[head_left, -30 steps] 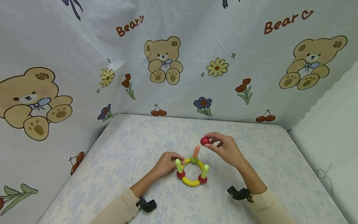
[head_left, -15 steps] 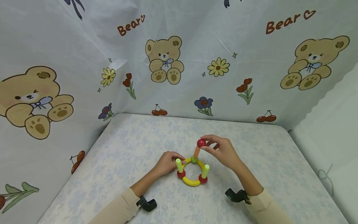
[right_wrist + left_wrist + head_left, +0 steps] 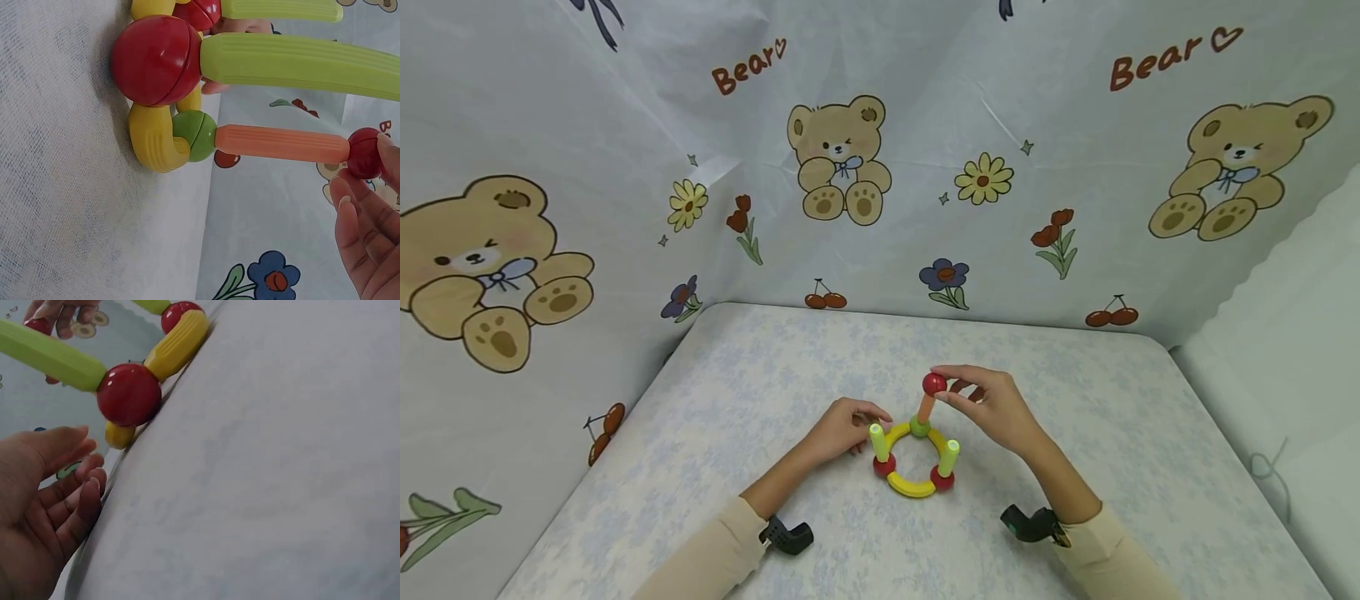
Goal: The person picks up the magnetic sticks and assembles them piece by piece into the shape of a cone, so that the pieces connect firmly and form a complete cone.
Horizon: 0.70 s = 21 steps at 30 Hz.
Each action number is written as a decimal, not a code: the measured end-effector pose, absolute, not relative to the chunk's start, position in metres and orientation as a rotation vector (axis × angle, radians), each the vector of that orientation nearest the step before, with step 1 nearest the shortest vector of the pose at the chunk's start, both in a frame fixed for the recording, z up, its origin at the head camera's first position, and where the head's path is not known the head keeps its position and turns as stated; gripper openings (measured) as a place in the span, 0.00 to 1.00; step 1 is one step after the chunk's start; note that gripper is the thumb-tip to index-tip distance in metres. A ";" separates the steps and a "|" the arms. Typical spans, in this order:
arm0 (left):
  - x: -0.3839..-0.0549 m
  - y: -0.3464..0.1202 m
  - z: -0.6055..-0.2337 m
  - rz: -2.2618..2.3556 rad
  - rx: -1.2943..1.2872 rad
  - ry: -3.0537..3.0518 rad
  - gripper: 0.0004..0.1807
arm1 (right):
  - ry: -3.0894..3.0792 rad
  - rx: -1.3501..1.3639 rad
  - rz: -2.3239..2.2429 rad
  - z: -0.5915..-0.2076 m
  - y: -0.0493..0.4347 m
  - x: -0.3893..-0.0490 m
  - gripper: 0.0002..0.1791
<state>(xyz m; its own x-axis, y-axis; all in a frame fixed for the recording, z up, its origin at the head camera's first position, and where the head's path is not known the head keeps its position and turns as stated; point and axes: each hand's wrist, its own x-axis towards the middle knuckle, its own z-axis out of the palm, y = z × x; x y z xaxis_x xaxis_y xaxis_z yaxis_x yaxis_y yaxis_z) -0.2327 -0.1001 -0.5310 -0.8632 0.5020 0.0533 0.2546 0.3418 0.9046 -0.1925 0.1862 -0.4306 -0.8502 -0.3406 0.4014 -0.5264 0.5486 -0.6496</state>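
Observation:
My right hand (image 3: 996, 407) pinches a red ball (image 3: 935, 383) between thumb and fingers. In the right wrist view, that ball (image 3: 364, 154) sits right at the top end of an upright orange rod (image 3: 284, 143). The rod rises from a green ball (image 3: 199, 134) in a ring of yellow curved pieces (image 3: 911, 487). Two red connector balls (image 3: 884, 465) in the ring each carry an upright light green rod (image 3: 950, 457). Beside the ring's left side is my left hand (image 3: 837, 431), fingers loosely bent. The left wrist view shows this hand (image 3: 47, 506) holding nothing, apart from the yellow piece.
The ring stands on a pale blue-patterned table (image 3: 790, 358). Behind it hangs a white curtain (image 3: 910, 250) printed with bears and flowers. A dark wrist camera (image 3: 1033, 523) sits at the right sleeve, another camera (image 3: 788, 536) at the left.
My right hand has carried the red ball left and onto the top of the orange rod. My left hand has loosened from the ring and drawn slightly left.

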 end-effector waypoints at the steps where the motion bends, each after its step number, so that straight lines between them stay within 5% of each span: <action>1: -0.235 -0.103 -0.529 1.518 0.713 2.372 0.08 | -2.558 0.725 1.187 -0.430 0.186 -0.193 0.20; 21: -0.242 -0.132 -0.497 1.445 1.137 1.877 0.18 | -2.567 0.703 1.217 -0.430 0.186 -0.194 0.20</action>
<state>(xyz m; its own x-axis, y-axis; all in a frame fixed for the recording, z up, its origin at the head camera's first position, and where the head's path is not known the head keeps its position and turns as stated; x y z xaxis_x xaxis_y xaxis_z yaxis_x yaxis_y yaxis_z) -0.2420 -0.1319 -0.4966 -0.5203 0.8488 0.0938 0.3077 0.0839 0.9478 -0.1941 0.1859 -0.4299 -0.8628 -0.3282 0.3846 -0.5055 0.5442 -0.6696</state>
